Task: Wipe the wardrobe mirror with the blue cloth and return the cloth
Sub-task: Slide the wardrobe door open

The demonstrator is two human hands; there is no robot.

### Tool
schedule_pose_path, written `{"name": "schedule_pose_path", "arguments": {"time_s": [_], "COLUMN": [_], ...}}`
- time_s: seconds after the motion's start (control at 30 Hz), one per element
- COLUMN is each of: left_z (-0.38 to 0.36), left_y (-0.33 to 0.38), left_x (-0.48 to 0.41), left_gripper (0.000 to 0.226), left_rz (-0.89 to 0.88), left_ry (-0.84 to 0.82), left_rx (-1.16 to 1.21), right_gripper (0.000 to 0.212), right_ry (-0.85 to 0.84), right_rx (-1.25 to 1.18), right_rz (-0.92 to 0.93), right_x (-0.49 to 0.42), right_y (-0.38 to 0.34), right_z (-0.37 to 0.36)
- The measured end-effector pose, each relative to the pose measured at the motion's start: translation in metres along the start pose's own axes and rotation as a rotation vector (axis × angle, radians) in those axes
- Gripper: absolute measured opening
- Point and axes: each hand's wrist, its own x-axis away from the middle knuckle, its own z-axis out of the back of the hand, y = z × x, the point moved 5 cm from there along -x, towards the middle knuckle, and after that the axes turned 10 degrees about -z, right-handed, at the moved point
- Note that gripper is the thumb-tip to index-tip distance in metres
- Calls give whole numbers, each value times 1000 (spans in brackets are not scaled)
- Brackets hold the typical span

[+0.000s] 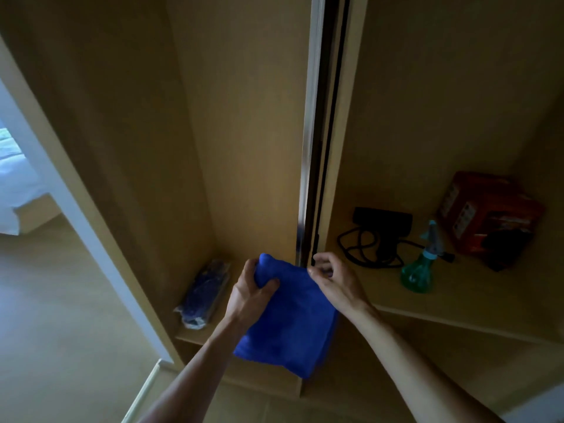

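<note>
A blue cloth point(287, 319) hangs folded in front of an open wooden wardrobe, over the front edge of its shelf. My left hand point(253, 288) grips the cloth's upper left corner in a fist. My right hand point(332, 279) pinches the cloth's upper right edge between thumb and fingers. Behind the cloth rises the edge-on frame of the sliding wardrobe door point(311, 132), silver and dark; its mirror face does not show from here.
On the left shelf point(189, 334) lies a clear bag of dark blue items point(204, 291). The right shelf holds a black device with a cord point(378, 230), a green spray bottle point(422, 264) and a red box point(485, 215). A white bed point(15, 181) shows at far left.
</note>
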Motion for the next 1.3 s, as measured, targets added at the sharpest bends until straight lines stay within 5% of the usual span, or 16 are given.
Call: {"name": "schedule_pose_path", "arguments": {"time_s": [0.13,0.5,0.83,1.3], "left_z": [9,14,6,10], "left_y": [10,49,75,77], "left_x": [-10,-50,-58,-18], "left_gripper": [55,48,48,16], "left_rz": [-80,-231,-364,-385], "left_ry": [-25,-212,-268,-192], "left_rx": [17,-194,-195,-110], "right_gripper": [49,63,25,11], "right_ry": [7,108,120,276], "right_rx": [38,121,31,98], "right_rz": [35,68,38,88], "right_x": [-8,-14,-7,41], "right_y": [-21,-80,-96,-83], "right_z": [-3,-2,4,4]}}
